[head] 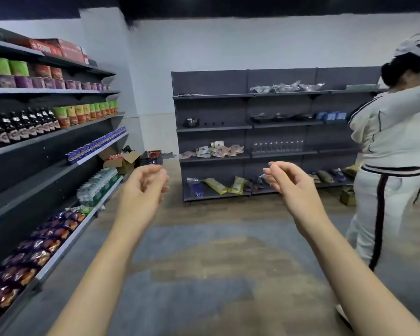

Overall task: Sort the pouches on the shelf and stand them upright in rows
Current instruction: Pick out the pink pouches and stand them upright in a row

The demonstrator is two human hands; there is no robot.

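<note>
Several pale pouches (215, 150) lie in a jumbled heap on the third shelf of the dark grey shelving unit (214, 96) across the aisle. Most lie flat; one stands at the back. Both my arms are stretched out in front of me, well short of that unit. My left hand (143, 187) hangs in the air with loosely curled fingers and holds nothing. My right hand (290, 181) is raised the same way, fingers loosely curled, empty.
A long stocked shelf (58, 251) with bottles, cups and purple snack bags runs along my left. A person in white (393, 151) stands at the right by the far unit. Cardboard boxes (121, 161) and a basket (152, 157) sit on the floor ahead.
</note>
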